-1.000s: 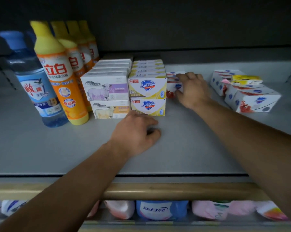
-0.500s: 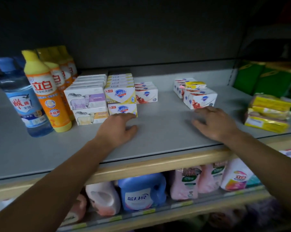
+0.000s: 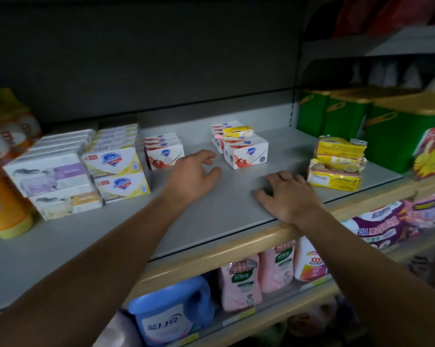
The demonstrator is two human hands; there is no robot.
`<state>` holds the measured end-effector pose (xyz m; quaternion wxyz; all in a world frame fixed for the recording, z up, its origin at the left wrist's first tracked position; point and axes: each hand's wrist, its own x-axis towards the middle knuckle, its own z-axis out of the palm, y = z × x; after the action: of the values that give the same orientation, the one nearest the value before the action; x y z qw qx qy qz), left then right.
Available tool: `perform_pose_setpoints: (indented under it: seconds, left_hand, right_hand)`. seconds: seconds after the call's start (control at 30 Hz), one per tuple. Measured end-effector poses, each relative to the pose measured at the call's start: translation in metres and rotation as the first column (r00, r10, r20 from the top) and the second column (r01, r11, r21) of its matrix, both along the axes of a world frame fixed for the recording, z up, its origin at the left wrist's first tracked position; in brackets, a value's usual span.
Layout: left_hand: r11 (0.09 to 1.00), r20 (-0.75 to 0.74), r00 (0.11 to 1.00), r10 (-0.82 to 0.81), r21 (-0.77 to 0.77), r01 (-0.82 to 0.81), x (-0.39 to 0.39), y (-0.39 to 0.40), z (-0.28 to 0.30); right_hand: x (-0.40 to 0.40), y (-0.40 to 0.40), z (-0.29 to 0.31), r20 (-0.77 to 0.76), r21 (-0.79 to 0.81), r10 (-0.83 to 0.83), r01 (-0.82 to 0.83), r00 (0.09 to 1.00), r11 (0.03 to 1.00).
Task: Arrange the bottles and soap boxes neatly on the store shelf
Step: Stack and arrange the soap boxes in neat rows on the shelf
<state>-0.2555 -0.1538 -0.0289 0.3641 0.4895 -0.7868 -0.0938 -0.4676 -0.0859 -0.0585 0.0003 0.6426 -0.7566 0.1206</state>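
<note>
Both hands lie on the grey shelf (image 3: 61, 246) and hold nothing. The left hand (image 3: 194, 176) rests with loose, slightly bent fingers just beside the red soap row (image 3: 164, 151), and the right hand (image 3: 287, 196) is spread flat near the front edge, its wrist over the wooden lip; it seems to serve as a support while the person leans in. On the left the soap boxes are already in order: the sheep boxes (image 3: 53, 181) stand in two layers with their faces to the front, and the yellow boxes (image 3: 117, 171) stand close against them in the same way, so a customer can read every label. The red soap row sits next to these but is only one layer high. Farther right a loose group (image 3: 244, 151) of the same red boxes stands apart and turned at an angle, with a yellow pack (image 3: 237, 131) lying on top, which does not belong there. I think these boxes should join the red row, and the left hand is well placed for that. A yellow stack (image 3: 336, 164) with crumpled wrappers lies near the right hand, well apart from the other rows. The orange bottles (image 3: 3, 176) stand at the far left edge, blurred, in a line toward the back.
</note>
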Motion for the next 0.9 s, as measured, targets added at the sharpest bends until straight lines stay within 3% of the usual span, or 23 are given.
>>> perform_pose_setpoints:
  seconds: [0.17, 0.33, 0.53, 0.8, 0.9]
  left_hand:
    - [0.999, 0.065, 0.998, 0.004, -0.047, -0.001, -0.047, -0.042, 0.002]
    - [0.997, 0.211, 0.975, 0.074, -0.002, -0.076, -0.075, -0.072, -0.009]
    - [0.986, 0.164, 0.984, 0.065, -0.165, -0.038, -0.079, -0.054, -0.019]
    - [0.993, -0.215, 0.976, -0.038, 0.099, 0.061, -0.014, 0.005, 0.007]
    - [0.980, -0.319, 0.948, -0.016, 0.185, 0.078, 0.034, 0.029, 0.010]
  right_hand:
    - [-0.003, -0.004, -0.004, 0.009, -0.035, 0.009, -0.009, 1.000, 0.999]
    - [-0.004, -0.005, -0.005, 0.020, -0.054, 0.013, -0.012, 1.000, 0.998]
    - [-0.004, -0.005, -0.005, 0.033, -0.060, 0.018, -0.016, 0.999, 0.998]
    - [-0.005, -0.002, -0.003, 0.045, -0.056, 0.012, -0.009, 0.999, 0.998]
    - [-0.001, 0.001, 0.000, -0.061, -0.155, 0.030, -0.039, 0.998, 0.987]
